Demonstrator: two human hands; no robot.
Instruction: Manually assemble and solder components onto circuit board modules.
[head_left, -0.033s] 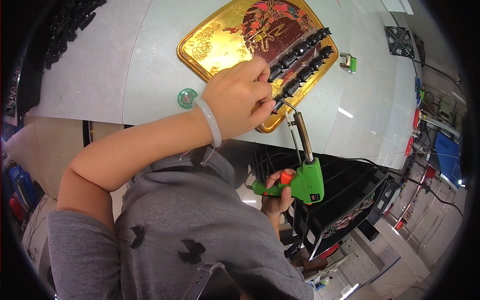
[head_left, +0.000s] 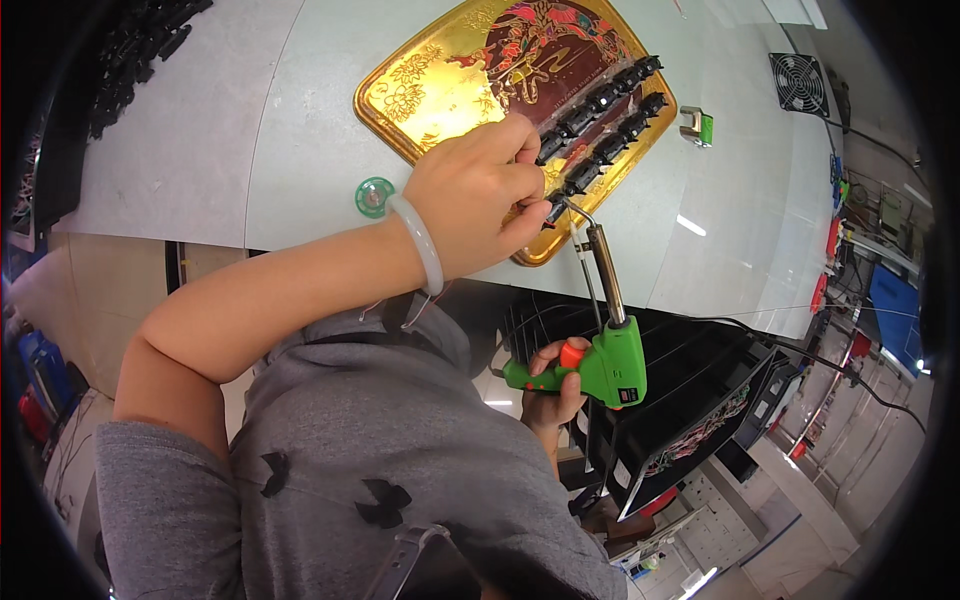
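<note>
Over the near corner of a gold, patterned tray (head_left: 425, 90), my left hand (head_left: 478, 192) is closed in a pinch. Its fingertips meet at the nearest small black part (head_left: 556, 208) of a row, and what they pinch is hidden. My right hand (head_left: 556, 398) is wrapped round the handle of a green soldering gun (head_left: 617, 365) with an orange trigger, below the table edge. The gun points upward; its bent tip reaches that same black part, beside my left fingertips. Two slanting rows of black parts (head_left: 608, 150) lie along the tray's right side.
A green spool (head_left: 375, 197) lies beside my left wrist, and a small metal-and-green piece (head_left: 697, 127) right of the tray. Black parts are heaped (head_left: 140, 60) at far left. Below the table edge stands a black bin (head_left: 690, 400) with wires. A cable (head_left: 840, 365) and a fan (head_left: 797, 82) are at right.
</note>
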